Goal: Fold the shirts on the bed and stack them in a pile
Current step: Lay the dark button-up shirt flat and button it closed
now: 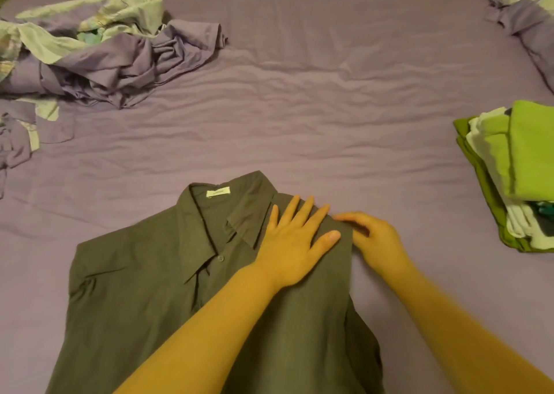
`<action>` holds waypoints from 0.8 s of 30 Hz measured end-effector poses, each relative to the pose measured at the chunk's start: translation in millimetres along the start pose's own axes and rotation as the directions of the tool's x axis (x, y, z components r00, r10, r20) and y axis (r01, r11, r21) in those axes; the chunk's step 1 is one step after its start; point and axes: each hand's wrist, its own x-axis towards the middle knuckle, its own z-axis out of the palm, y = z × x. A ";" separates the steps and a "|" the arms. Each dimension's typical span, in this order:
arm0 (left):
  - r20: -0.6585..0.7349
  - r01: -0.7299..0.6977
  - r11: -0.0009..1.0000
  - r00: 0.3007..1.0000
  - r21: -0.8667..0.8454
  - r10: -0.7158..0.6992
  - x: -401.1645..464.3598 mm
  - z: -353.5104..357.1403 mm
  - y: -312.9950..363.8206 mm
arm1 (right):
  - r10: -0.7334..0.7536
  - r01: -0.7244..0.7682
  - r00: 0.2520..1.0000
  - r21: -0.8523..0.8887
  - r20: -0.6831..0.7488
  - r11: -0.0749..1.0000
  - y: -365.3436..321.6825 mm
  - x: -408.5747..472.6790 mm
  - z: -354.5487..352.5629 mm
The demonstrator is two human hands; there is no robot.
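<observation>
A dark olive collared shirt (pixel 144 288) lies front up on the purple bed sheet (pixel 299 109), its collar pointing away from me and a white label showing inside. The shirt's right side is folded inward. My left hand (pixel 295 240) presses flat on the right shoulder with its fingers spread. My right hand (pixel 374 240) sits just beside it at the folded shoulder edge, fingers curled and pinching the fabric there. A pile of folded shirts (pixel 521 178), green and pale, lies at the right edge of the bed.
A crumpled heap of purple and pale green bedding (pixel 99 52) fills the far left. More bedding (pixel 521 7) bunches at the far right corner. Wrinkled bare sheet stretches between the shirt and the far side.
</observation>
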 end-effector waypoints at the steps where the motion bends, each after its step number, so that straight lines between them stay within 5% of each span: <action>1: 0.017 0.010 1.000 1.000 0.007 -0.010 1.9 2.4 -1.2 | 0.015 -0.015 1.000 0.012 -0.024 1.000 -1.3 3.6 -4.2; 12: 0.013 0.021 0.973 1.000 0.230 -0.024 48.5 32.6 10.6 | 0.238 -0.220 0.971 0.346 -0.012 0.912 9.2 40.1 -53.6; 14: 0.013 0.033 0.964 0.999 0.265 -0.038 53.4 42.0 9.7 | 0.178 -0.159 0.977 0.156 -0.120 0.975 13.6 40.6 -43.9; 16: 0.006 0.011 0.959 1.000 0.284 -0.013 54.3 47.4 3.2 | -0.014 -0.001 0.997 -0.195 -0.076 0.981 16.8 34.7 -23.2; 19: 0.002 -0.073 0.939 0.997 0.337 0.077 52.5 46.2 -11.5 | -0.070 0.157 0.986 -0.704 0.150 0.693 40.5 20.7 4.1; 24: 0.066 -0.077 0.945 0.996 0.317 0.059 58.7 40.8 -16.5 | -0.051 0.170 0.984 -0.839 0.168 0.518 68.0 24.0 1.4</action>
